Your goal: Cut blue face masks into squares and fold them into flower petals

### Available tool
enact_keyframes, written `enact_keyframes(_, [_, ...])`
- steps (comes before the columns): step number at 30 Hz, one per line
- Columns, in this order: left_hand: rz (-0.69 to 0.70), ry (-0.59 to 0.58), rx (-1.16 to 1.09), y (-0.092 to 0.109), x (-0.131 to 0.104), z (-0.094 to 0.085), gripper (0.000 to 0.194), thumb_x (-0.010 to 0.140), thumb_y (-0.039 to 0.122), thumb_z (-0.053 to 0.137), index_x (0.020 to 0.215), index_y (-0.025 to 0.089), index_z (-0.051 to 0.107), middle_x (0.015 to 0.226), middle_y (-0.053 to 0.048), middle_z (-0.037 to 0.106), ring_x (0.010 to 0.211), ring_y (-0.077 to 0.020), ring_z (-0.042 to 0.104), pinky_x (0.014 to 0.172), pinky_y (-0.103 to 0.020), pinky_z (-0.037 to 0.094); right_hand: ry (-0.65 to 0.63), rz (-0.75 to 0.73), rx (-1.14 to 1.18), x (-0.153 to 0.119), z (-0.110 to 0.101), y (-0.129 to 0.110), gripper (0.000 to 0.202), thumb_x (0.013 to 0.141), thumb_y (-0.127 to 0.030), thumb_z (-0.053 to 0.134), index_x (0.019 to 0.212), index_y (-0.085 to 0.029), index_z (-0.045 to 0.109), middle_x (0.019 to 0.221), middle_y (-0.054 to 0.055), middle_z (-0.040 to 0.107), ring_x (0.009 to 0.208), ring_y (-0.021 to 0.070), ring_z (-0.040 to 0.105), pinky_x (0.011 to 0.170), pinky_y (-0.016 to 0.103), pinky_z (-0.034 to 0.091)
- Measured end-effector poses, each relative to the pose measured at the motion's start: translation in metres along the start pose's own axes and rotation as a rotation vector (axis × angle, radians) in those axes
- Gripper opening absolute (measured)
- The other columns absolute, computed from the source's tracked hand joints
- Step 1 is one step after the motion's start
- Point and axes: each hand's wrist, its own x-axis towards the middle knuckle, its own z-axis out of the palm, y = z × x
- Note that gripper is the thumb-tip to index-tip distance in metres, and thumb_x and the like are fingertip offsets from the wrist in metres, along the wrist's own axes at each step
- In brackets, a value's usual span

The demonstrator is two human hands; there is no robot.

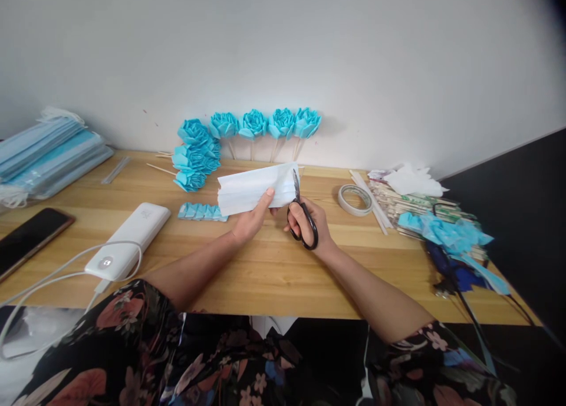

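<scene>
My left hand (257, 215) grips a pale blue face mask (247, 188) along its lower edge, thumb on top. No ear loops show on the mask. My right hand (312, 222) holds black-handled scissors (312, 232), with the fingers through the handles. The scissor blades lie at the right end of the mask, pointing away from me. Just left of my left hand, a strip of folded blue pieces (198, 211) rests on the wooden table. Behind the mask lean several blue flowers (254, 124) on thin sticks, with more flowers (194, 155) lying stacked to the left.
A stack of face masks (48, 155) sits at the far left. Nearer are a phone (33, 241) and a white power bank (132, 235) with a cable. To the right lie a tape roll (355, 200), white strips (374, 203), blue scraps (446, 232) and a dark corded tool (442, 264).
</scene>
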Motion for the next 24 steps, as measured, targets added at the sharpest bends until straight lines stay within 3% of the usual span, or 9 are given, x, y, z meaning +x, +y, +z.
enact_keyframes(18, [0.014, -0.021, 0.023, -0.003, 0.000, -0.002, 0.055, 0.099, 0.057, 0.039, 0.058, 0.023, 0.052, 0.071, -0.004, 0.064, 0.079, -0.0211, 0.062, 0.096, -0.036, 0.050, 0.006, -0.001, -0.038, 0.000, 0.001, -0.001, 0.048, 0.087, -0.065, 0.063, 0.070, -0.021, 0.053, 0.049, -0.009, 0.048, 0.037, 0.0049, 0.040, 0.049, 0.023, 0.055])
enact_keyframes(24, [-0.053, 0.060, -0.119, -0.016, 0.002, 0.005, 0.045, 0.089, 0.061, 0.059, 0.070, 0.021, 0.060, 0.074, -0.004, 0.067, 0.079, -0.0223, 0.064, 0.090, -0.038, 0.054, -0.011, 0.002, -0.043, 0.000, 0.001, 0.001, 0.045, 0.087, -0.065, 0.063, 0.077, -0.021, 0.058, 0.050, -0.009, 0.047, 0.038, 0.0059, 0.040, 0.051, 0.024, 0.055])
